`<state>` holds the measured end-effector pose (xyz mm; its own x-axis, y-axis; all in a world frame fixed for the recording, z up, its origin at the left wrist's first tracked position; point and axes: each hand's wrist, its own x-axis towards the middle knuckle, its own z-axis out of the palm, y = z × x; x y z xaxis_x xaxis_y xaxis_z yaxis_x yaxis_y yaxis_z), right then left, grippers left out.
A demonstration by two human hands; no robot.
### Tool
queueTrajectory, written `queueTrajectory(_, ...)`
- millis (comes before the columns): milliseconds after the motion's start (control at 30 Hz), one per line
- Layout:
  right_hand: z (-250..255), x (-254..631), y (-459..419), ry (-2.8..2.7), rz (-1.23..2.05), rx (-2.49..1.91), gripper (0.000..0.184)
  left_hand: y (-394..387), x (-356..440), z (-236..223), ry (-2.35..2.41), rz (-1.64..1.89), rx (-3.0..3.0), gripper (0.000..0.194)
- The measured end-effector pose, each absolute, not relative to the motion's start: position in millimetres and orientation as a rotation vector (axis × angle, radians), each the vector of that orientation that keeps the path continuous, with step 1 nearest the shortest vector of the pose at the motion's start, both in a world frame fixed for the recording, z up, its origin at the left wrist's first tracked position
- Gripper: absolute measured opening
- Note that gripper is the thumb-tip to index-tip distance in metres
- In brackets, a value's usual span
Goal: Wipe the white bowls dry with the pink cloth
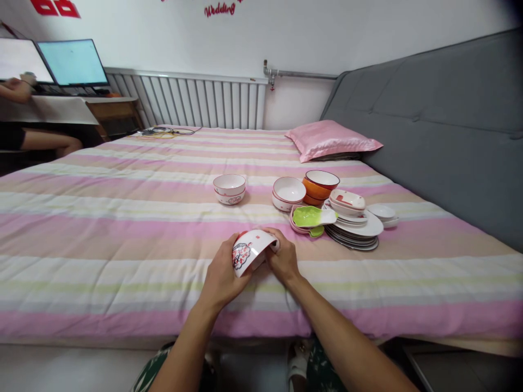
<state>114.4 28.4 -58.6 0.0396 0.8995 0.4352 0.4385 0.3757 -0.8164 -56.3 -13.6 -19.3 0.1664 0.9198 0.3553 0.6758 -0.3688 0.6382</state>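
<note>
A white bowl with a red and black blossom pattern is held tilted above the near part of the bed, its outside facing up. My left hand grips its left side, fingers wrapped round the wall. On the right, my right hand is closed at the rim; a small whitish bit shows by its fingers, too unclear to name. Beyond them stand two stacked white bowls and, further right, another pair of white bowls with red rims.
Orange bowls, green leaf-shaped dishes and stacked plates with small dishes crowd the right. Small white bowls sit beside the plates. A pink pillow lies near the grey headboard. Cables lie far left; a person sits beyond.
</note>
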Motion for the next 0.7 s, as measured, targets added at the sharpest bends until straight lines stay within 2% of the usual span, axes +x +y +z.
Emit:
queueTrajectory(200,-56.6,110.0,23.8,-1.634,0.366,-1.085,0.041,-14.6,-58.6,-21.6,1.52,1.029,2.102,0.067)
queueTrajectory(467,-54.7,103.7,13.3,-1.708,0.157,-1.027,0.066,-12.3,-60.2,-26.0,1.504,1.054,2.08,0.069)
queueTrajectory(600,-41.8,99.5,4.7,-1.79,0.037,-0.931,0.068,-10.5,-59.5,-29.1,1.484,1.098,2.082,0.069)
queueTrajectory(700,-32.6,96.9,-0.9,-1.869,-0.022,-0.867,0.062,-9.5,-58.1,-30.9,1.486,1.125,2.079,0.068)
